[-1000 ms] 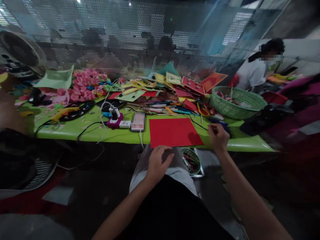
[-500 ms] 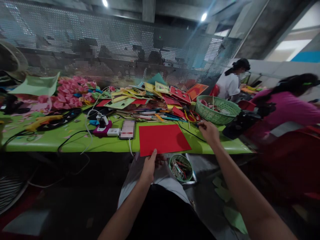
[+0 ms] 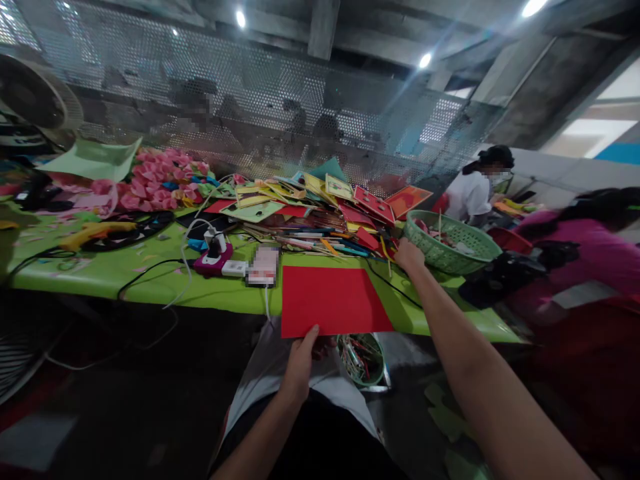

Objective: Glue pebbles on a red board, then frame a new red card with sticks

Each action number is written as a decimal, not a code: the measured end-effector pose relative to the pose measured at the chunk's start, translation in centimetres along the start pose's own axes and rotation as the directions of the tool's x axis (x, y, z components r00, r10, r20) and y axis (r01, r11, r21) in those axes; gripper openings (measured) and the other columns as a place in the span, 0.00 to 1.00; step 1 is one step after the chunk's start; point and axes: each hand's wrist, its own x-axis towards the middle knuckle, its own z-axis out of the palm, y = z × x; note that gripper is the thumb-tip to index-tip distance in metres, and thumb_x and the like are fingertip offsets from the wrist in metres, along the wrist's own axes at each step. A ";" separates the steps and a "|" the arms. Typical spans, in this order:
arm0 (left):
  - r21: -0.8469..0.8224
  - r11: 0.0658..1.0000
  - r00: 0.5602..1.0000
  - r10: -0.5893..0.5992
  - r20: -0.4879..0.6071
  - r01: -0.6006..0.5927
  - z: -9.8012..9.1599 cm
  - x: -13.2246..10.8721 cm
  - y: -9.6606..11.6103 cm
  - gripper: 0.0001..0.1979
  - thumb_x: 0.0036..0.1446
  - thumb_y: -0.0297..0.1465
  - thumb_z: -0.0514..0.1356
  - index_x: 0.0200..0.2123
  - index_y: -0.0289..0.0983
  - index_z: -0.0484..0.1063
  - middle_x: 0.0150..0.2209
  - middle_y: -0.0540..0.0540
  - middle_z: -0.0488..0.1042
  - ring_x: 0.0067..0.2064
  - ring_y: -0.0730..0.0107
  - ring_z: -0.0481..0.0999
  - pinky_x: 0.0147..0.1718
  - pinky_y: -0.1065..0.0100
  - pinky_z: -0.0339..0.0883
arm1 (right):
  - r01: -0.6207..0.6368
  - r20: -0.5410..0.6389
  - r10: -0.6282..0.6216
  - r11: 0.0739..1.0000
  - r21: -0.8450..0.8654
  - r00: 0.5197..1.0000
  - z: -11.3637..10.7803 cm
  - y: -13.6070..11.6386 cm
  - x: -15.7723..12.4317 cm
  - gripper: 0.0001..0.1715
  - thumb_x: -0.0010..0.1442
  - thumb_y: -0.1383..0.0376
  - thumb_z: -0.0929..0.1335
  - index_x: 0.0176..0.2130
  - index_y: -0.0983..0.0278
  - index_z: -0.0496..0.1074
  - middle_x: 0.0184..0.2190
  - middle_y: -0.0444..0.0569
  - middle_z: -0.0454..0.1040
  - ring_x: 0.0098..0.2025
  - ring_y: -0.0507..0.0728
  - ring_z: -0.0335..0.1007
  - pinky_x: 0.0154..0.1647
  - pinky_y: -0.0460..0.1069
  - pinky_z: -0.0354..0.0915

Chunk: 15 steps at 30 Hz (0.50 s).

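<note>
A red paper sheet [image 3: 330,300] lies on the green table [image 3: 125,273], its near edge hanging over the table's front. My left hand [image 3: 300,363] pinches that near edge, thumb on top. My right hand [image 3: 409,257] reaches past the sheet's far right corner into the heap of pens, sticks and scissors [image 3: 345,241]; its fingers are curled and what they touch is hidden. A black cable [image 3: 395,283] runs under my right wrist.
A green basket [image 3: 450,243] stands right of my right hand. Coloured cards [image 3: 370,200], pink paper flowers [image 3: 160,183], a glue gun [image 3: 95,233] and a power strip [image 3: 215,257] crowd the table. A small green basket [image 3: 363,357] sits below the edge. Two people work at right.
My left hand left my lap and took hold of the red sheet's near edge, pulling it toward me. My right hand moved farther into the pile of tools.
</note>
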 end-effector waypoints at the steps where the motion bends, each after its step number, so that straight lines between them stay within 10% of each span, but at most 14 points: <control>1: -0.005 1.000 1.000 -0.009 0.004 0.009 0.2 0.2 -0.1 0.31 0.49 0.61 0.63 0.29 0.36 0.80 0.28 0.40 0.82 0.26 0.65 0.75 0.28 0.67 0.61 | -0.008 0.001 0.008 1.000 -0.010 1.000 0.0 0.0 0.1 0.23 0.69 0.57 0.70 0.59 0.64 0.71 0.57 0.55 0.74 0.53 0.61 0.75 0.52 0.61 0.74; 15: -0.020 0.999 0.997 -0.044 0.068 0.045 2.1 -0.7 0.0 0.24 0.48 0.54 0.67 0.35 0.39 0.81 0.35 0.41 0.84 0.36 0.56 0.82 0.38 0.61 0.71 | 0.140 -0.241 -0.116 0.986 0.086 0.964 -6.1 2.4 -2.1 0.28 0.52 0.64 0.72 0.53 0.66 0.74 0.43 0.63 0.80 0.49 0.73 0.76 0.50 0.66 0.67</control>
